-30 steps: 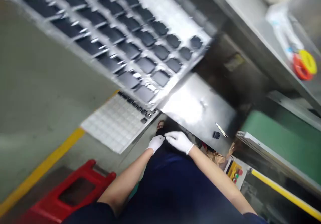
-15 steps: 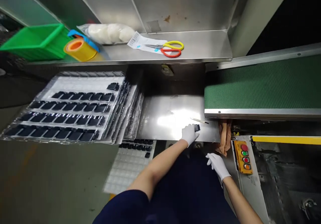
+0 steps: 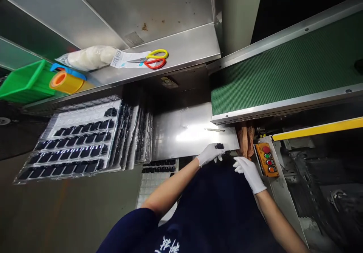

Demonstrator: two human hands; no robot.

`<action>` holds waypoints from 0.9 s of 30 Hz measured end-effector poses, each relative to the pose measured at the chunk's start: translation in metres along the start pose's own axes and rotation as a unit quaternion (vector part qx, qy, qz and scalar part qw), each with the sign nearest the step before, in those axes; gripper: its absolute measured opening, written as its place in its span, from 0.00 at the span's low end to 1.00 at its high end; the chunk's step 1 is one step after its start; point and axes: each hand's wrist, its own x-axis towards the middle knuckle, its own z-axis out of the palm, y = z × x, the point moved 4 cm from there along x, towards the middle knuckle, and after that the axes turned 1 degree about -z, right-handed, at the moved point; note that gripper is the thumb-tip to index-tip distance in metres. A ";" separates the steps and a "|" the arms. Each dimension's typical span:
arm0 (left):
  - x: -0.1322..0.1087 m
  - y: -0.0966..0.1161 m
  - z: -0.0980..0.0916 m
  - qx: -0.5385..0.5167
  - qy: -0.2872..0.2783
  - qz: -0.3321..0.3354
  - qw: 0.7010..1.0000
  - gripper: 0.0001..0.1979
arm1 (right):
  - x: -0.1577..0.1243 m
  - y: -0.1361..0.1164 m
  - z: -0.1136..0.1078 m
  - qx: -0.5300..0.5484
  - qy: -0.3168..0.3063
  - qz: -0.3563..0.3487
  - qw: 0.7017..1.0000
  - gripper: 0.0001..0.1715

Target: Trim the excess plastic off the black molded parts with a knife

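Part (image 3: 219, 146) pinched in my left hand (image 3: 210, 154); right hand (image 3: 248, 173) empty at its 4 o'clock; slack grip could drop it.

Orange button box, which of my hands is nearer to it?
Right. The right hand is just left of the button box; the left hand is farther left, holding a black part near the metal table's front edge.

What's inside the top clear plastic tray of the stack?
The tray holds four rows of flat black parts, plus one more black part near the far right corner. It hides most of what the clear plastic trays beneath hold; mainly their edges show.
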 end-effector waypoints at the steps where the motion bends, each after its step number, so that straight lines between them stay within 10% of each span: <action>1: -0.014 0.001 0.006 -0.020 -0.027 0.003 0.999 0.16 | -0.006 -0.013 0.002 0.007 -0.012 -0.013 1.000 0.33; 10: -0.101 0.041 -0.011 0.165 0.122 0.151 0.967 0.22 | -0.039 -0.099 0.059 0.120 -0.136 -0.093 0.979 0.25; 15: -0.122 0.046 -0.022 -0.013 0.027 0.189 0.982 0.32 | -0.052 -0.125 0.083 0.218 -0.228 -0.095 0.944 0.28; 19: -0.141 0.055 -0.040 -0.167 -0.050 0.216 0.961 0.21 | -0.057 -0.142 0.095 0.250 -0.274 -0.089 0.925 0.32; 27: -0.160 0.069 -0.065 -0.032 -0.034 0.176 0.983 0.05 | -0.055 -0.155 0.096 0.089 -0.217 -0.092 0.968 0.31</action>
